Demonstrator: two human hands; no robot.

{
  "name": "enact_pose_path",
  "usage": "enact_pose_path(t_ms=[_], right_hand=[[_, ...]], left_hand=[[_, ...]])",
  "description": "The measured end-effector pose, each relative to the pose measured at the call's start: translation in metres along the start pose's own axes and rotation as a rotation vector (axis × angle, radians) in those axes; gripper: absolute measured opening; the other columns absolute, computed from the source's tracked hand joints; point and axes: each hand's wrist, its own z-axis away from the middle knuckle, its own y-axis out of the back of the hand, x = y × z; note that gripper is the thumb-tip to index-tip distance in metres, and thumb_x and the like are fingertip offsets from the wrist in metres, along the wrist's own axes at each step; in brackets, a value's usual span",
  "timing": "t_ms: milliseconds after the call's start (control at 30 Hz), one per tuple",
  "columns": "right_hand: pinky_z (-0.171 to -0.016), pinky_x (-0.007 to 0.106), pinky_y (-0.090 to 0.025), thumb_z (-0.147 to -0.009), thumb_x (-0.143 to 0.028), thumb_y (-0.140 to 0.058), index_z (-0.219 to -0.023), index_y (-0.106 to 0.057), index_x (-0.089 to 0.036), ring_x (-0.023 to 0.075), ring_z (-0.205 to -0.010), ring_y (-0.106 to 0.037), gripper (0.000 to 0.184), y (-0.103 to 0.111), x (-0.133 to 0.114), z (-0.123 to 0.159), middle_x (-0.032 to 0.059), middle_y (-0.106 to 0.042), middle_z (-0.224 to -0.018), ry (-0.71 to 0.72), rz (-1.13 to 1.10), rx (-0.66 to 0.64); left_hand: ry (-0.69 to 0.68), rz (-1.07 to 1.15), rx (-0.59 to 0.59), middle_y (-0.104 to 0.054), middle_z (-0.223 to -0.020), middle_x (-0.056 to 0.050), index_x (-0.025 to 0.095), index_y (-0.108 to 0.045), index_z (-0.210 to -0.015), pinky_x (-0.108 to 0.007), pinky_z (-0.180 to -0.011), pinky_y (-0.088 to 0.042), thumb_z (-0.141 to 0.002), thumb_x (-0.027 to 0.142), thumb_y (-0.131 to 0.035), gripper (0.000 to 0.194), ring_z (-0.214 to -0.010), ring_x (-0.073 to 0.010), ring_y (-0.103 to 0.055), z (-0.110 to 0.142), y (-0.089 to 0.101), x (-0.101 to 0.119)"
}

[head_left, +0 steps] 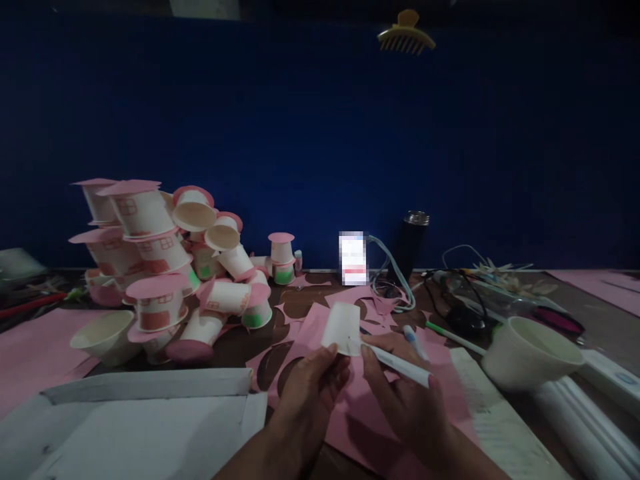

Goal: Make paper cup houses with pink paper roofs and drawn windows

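A white paper cup (343, 327) is tilted in front of me, its side towards the camera. My left hand (313, 383) is closed round its near edge with thumb and fingers. My right hand (405, 393) grips a white marker with a pink end (403, 367), and its tip touches or nearly touches the cup's side. Cut pink paper sheets (360, 413) lie under both hands. To the left, several paper cups with pink paper discs (157, 253) are stacked and tumbled together; some carry reddish drawn windows and doors, others green patches.
A white box lid (150, 380) sits at the front left, near a cream bowl (107, 337). Behind the cup stand a lit phone (353, 259) and a black bottle (409, 243). At right are a green-tipped marker (453, 337), a large cream cup (530, 353) and tangled cables (465, 320).
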Motion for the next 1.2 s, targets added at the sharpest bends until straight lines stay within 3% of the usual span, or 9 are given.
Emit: enact_pose_path(t_ms=[1200], right_hand=[[-0.068, 0.029, -0.05, -0.091, -0.019, -0.054, -0.099, -0.061, -0.019, 0.0173, -0.078, -0.062, 0.011, -0.0022, 0.0029, -0.0012, 0.0047, -0.064, -0.085, -0.07, -0.013, -0.014]], left_hand=[[0.015, -0.041, -0.091, -0.072, -0.078, -0.011, 0.005, -0.072, -0.076, -0.024, -0.07, -0.057, -0.077, 0.007, -0.067, 0.005, -0.073, -0.0157, -0.067, -0.003, 0.003, -0.0002]])
